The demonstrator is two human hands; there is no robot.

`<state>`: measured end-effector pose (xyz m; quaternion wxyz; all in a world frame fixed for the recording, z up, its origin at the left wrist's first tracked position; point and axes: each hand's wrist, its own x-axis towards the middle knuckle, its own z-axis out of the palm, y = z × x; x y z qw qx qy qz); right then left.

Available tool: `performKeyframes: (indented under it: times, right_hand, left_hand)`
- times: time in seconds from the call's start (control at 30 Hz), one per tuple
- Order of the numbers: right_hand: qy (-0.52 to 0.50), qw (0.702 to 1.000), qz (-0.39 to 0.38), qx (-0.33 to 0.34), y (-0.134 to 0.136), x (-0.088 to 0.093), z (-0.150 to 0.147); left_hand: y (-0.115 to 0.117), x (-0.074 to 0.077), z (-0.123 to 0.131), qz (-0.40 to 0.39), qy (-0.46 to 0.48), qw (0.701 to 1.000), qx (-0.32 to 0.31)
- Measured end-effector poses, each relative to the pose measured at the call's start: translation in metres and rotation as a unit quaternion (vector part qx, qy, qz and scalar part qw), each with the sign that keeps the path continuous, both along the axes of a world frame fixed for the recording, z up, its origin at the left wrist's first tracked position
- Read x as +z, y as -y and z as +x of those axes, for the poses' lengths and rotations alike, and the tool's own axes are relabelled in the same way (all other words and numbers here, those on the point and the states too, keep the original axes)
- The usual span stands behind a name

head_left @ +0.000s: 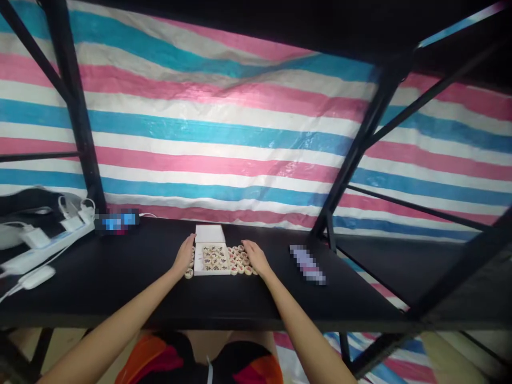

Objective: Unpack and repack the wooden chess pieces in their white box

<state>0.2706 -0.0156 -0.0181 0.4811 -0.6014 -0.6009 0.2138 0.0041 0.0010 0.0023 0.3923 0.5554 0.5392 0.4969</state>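
A small white box lies on the black tabletop with its lid folded back. Inside sit rows of round Chinese chess pieces with dark characters. Along the box's left side my left hand rests on edge, fingers stretched forward, next to a few loose pieces that it partly hides. To the right of the box is a cluster of loose pieces with red characters. My right hand cups the outer side of that cluster with its fingers extended, touching or nearly touching the pieces.
On the left are a white power strip with plugs and a white charger. A blurred device stands at the back left, and a blurred phone-like object lies at right. Black metal posts frame the desk before a striped sheet.
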Motion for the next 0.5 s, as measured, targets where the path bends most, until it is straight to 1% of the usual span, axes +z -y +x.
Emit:
performKeyframes:
  times: [0.17,0.27,0.33,0.4,0.5]
  right_hand:
    - [0.014,1.000,0.010,-0.013,-0.002,-0.002,0.006]
    - [0.024,0.999,0.017,-0.024,-0.002,-0.002,0.012]
    - [0.031,0.999,0.025,-0.037,-0.002,-0.002,0.017]
    - [0.037,0.997,0.026,-0.057,-0.003,-0.003,0.022]
    - [0.051,0.996,0.016,-0.069,-0.006,-0.005,0.025]
  left_hand:
    - [-0.003,-0.004,-0.002,0.050,-0.055,0.997,0.005]
    - [-0.006,-0.005,-0.011,0.072,-0.090,0.993,0.015]
    - [-0.007,-0.002,-0.019,0.094,-0.116,0.989,0.016]
    - [-0.006,0.003,-0.024,0.126,-0.147,0.981,0.001]
    - [0.002,0.011,-0.027,0.176,-0.195,0.964,-0.046]
